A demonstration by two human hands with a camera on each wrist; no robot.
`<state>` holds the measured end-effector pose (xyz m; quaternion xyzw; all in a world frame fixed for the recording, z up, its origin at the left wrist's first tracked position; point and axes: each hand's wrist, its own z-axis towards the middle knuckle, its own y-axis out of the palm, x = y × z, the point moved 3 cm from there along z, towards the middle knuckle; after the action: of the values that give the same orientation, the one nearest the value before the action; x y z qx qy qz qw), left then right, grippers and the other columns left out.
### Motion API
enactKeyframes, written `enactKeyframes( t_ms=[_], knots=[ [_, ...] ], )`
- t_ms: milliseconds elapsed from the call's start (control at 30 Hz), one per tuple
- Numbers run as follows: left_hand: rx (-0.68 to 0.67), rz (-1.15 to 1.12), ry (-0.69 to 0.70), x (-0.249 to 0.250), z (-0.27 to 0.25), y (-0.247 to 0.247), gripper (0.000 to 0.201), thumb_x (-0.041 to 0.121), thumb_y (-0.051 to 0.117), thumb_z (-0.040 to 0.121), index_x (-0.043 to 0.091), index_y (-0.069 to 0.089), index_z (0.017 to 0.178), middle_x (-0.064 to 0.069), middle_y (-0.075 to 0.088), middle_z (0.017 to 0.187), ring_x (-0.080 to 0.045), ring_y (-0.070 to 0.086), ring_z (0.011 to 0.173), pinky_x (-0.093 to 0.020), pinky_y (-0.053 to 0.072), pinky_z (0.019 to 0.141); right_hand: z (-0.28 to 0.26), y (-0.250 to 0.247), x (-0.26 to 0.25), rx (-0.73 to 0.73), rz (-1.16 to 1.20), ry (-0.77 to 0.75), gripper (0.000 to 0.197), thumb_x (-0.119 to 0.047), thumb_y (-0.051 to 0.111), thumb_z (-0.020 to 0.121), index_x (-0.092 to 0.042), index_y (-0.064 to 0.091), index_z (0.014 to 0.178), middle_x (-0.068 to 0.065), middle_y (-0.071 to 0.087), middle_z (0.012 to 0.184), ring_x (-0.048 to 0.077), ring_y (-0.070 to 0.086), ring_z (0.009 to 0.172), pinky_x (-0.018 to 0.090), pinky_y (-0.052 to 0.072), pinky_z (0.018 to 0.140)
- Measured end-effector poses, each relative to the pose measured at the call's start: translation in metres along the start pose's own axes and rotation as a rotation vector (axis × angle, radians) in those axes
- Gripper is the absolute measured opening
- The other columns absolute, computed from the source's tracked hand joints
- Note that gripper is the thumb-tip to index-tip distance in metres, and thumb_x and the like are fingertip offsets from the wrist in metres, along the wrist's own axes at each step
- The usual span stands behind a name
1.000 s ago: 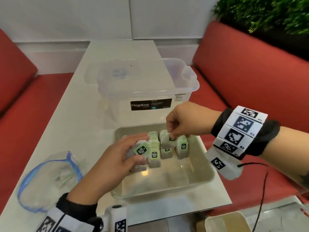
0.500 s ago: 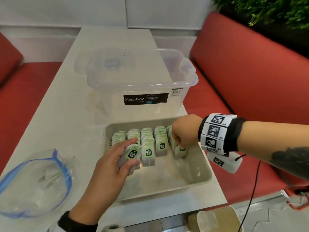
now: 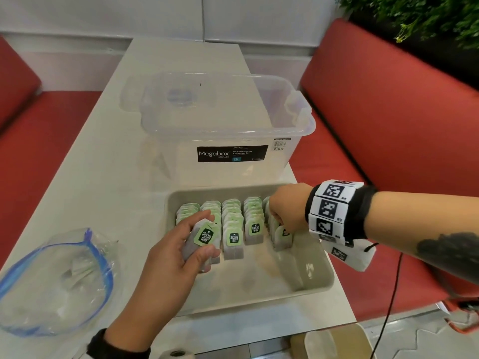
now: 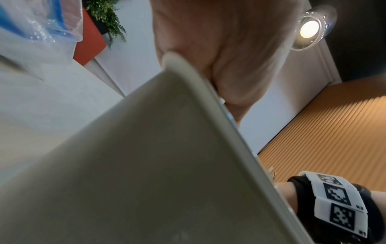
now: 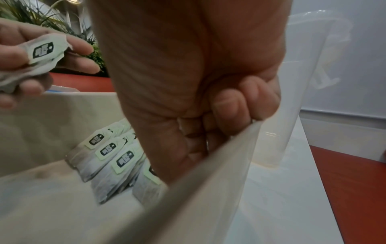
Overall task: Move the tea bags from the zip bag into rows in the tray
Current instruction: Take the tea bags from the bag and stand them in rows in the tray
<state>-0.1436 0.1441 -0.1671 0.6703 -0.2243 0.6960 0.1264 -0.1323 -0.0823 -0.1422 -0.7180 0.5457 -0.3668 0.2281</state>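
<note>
Over tray (image 3: pixel 318 283): left hand (image 3: pixel 166 257) grips tea bags (image 3: pixel 199 239); right hand (image 3: pixel 287 208) fisted, knuckles down, contents unclear.

The right hand (image 3: pixel 286 208) hides the rightmost row of tea bags (image 3: pixel 278 235), and its grip perhaps holds nothing.

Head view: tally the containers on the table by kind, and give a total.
Clear storage box: 1
Grey tray: 1
Zip bag: 1
Total: 3
</note>
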Motion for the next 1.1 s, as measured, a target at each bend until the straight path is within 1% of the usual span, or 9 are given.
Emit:
enactKeyframes(
  t_ms=[100,200,300,433,567,800,933,1033,1100],
  knots=[
    [-0.002,-0.099,-0.045,0.003,0.004,-0.004,0.048,0.005,0.062,0.085,0.044,0.056,0.111,0.016,0.068,0.102,-0.015,0.072,0.081,-0.032,0.060,0.066,-0.002,-0.002,0.001,0.011,0.023,-0.012,0.009,-0.020,0.064,0.082,-0.016,0.063,0.091,0.001,0.061,0.088,0.019,0.055,0.078,0.025,0.041,0.060],
    [-0.049,-0.234,-0.139,0.005,0.008,-0.006,0.046,0.011,0.066,0.080,0.033,0.053,0.118,0.004,0.069,0.105,-0.021,0.072,0.086,-0.034,0.059,0.065,-0.005,-0.007,0.005,0.046,0.076,-0.017,0.020,-0.023,0.066,0.080,-0.013,0.065,0.097,0.001,0.062,0.088,0.020,0.057,0.081,0.025,0.042,0.060],
    [-0.123,-0.352,-0.210,0.005,0.008,-0.006,0.055,0.003,0.072,0.076,0.024,0.051,0.123,-0.005,0.066,0.113,-0.024,0.069,0.095,-0.033,0.059,0.069,-0.016,-0.023,0.006,0.280,0.251,-0.040,0.015,-0.022,0.060,0.083,-0.015,0.066,0.095,-0.001,0.064,0.088,0.019,0.058,0.081,0.026,0.043,0.065],
    [-0.192,-0.327,-0.216,0.010,0.007,-0.002,0.046,-0.012,0.046,0.090,0.022,0.051,0.121,-0.004,0.067,0.113,-0.020,0.067,0.101,-0.029,0.058,0.072,-0.038,-0.049,-0.014,0.488,0.560,-0.188,0.018,-0.034,0.058,0.090,-0.019,0.065,0.094,-0.009,0.056,0.077,0.011,0.051,0.077,0.022,0.036,0.068],
    [-0.225,-0.241,-0.186,0.018,0.004,0.006,0.041,-0.007,0.052,0.089,0.020,0.051,0.119,-0.003,0.066,0.113,-0.016,0.068,0.099,-0.024,0.056,0.069,-0.053,-0.061,-0.038,0.510,0.774,-0.285,0.024,-0.045,0.064,0.083,-0.022,0.066,0.092,-0.007,0.061,0.080,0.005,0.052,0.068,0.021,0.042,0.064],
    [-0.224,-0.261,-0.205,0.020,-0.001,0.013,0.051,0.005,0.071,0.070,0.018,0.054,0.116,-0.008,0.068,0.109,-0.021,0.069,0.096,-0.027,0.056,0.071,-0.056,-0.062,-0.044,0.539,0.864,-0.315,0.014,-0.027,0.077,0.075,-0.026,0.063,0.074,-0.006,0.066,0.076,-0.002,0.051,0.058,0.013,0.039,0.059],
    [-0.191,-0.234,-0.218,0.020,-0.002,0.013,0.049,-0.010,0.063,0.081,0.020,0.052,0.117,-0.006,0.067,0.107,-0.019,0.070,0.091,-0.026,0.056,0.069,-0.058,-0.067,-0.036,0.567,0.958,-0.368,0.022,-0.018,0.077,0.076,-0.028,0.059,0.069,-0.006,0.063,0.071,-0.005,0.050,0.051,0.009,0.039,0.052],
    [-0.131,-0.107,-0.219,0.014,-0.001,0.007,0.054,-0.008,0.065,0.080,0.024,0.051,0.120,0.001,0.067,0.107,-0.019,0.070,0.091,-0.031,0.058,0.073,-0.060,-0.071,-0.024,0.597,0.980,-0.351,0.024,-0.014,0.075,0.077,-0.030,0.058,0.070,-0.012,0.059,0.066,-0.003,0.050,0.052,0.009,0.040,0.054],
    [-0.065,0.083,-0.170,0.010,0.001,0.001,0.059,0.003,0.074,0.073,0.037,0.050,0.115,0.006,0.064,0.111,-0.019,0.067,0.097,-0.040,0.056,0.083,-0.061,-0.071,-0.016,0.635,0.935,-0.323,0.021,-0.013,0.074,0.078,-0.028,0.060,0.072,-0.015,0.059,0.067,-0.008,0.051,0.056,0.006,0.037,0.058]
  ],
)
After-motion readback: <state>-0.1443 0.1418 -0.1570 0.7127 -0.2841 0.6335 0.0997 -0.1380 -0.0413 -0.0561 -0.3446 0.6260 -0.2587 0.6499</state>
